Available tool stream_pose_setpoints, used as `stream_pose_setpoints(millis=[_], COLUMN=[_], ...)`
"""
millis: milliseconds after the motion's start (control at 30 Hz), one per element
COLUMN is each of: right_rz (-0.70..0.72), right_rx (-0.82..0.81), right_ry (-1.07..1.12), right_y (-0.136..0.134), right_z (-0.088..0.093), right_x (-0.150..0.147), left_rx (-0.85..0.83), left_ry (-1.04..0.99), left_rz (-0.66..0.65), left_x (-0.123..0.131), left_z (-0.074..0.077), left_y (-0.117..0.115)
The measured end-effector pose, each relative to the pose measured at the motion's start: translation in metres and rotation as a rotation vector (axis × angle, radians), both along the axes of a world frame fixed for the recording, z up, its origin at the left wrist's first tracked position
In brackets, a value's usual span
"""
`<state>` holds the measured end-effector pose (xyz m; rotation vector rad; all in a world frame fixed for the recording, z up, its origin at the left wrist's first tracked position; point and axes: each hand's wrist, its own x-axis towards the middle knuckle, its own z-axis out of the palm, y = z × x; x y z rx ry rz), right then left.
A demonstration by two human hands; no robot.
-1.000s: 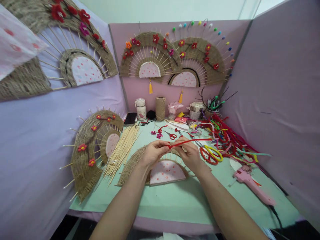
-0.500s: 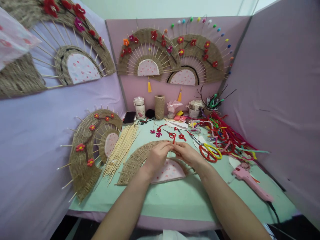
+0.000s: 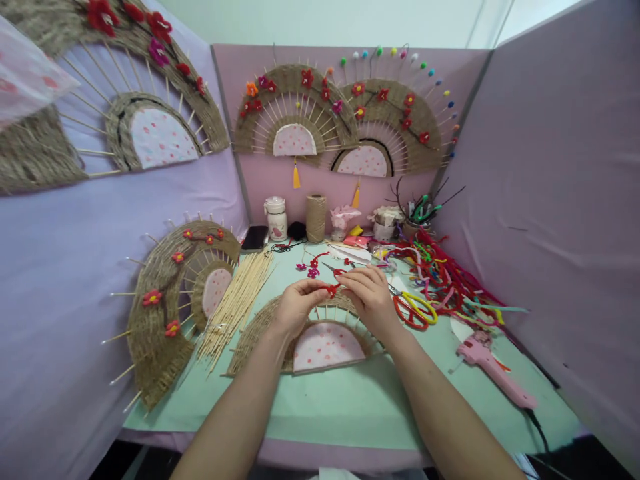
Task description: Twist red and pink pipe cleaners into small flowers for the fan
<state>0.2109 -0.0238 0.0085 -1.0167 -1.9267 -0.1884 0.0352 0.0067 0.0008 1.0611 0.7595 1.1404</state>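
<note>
- Left hand [image 3: 295, 305]: thumb and fingertips pinched on the left end of a red pipe cleaner [image 3: 331, 291].
- Right hand [image 3: 371, 300]: fingertips closed at the right end of the same piece; exact grip partly hidden by the fingers.
- Hands close together, a short gap between the fingertips; the red pipe cleaner bridges it, bent. Its exact shape is too small to tell.
- Position of the piece: above the upper part of a woven fan [image 3: 253, 337], which lies flat on the green table [image 3: 360, 413]. The fan's dotted cloth half-circle [image 3: 329, 345] shows between the forearms.
- Just beyond the hands: small scissors [image 3: 339, 272] with red handles, partly covered by the right hand; purple flowers [image 3: 313, 272] to their left.
- Right of the right hand: large scissors [image 3: 401, 293], one handle red, one yellow. Past them, a tangled heap of coloured pipe cleaners [image 3: 440, 273].
- Nearer the right table edge: pink glue gun [image 3: 496, 370] lying on its side, cord attached.
- Left of the flat fan: bundle of thin sticks [image 3: 235, 303], beside a second fan [image 3: 163, 333] decorated with red flowers.
</note>
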Motion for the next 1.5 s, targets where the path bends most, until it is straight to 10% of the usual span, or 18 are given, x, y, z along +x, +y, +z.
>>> stream_pose_setpoints(millis=[467,1500], right_rz=[0.204,0.173], right_rx=[-0.194,-0.572], right_ry=[0.063,0.268], right_y=[-0.001,-0.008], right_z=[-0.005,0.006], right_x=[0.0,-0.003], left_rx=[0.059,0.211], left_ry=[0.062,0.223], left_rz=[-0.07,-0.005], left_x=[0.0,0.002], left_z=[-0.001,0.01], left_y=[-0.003,-0.01])
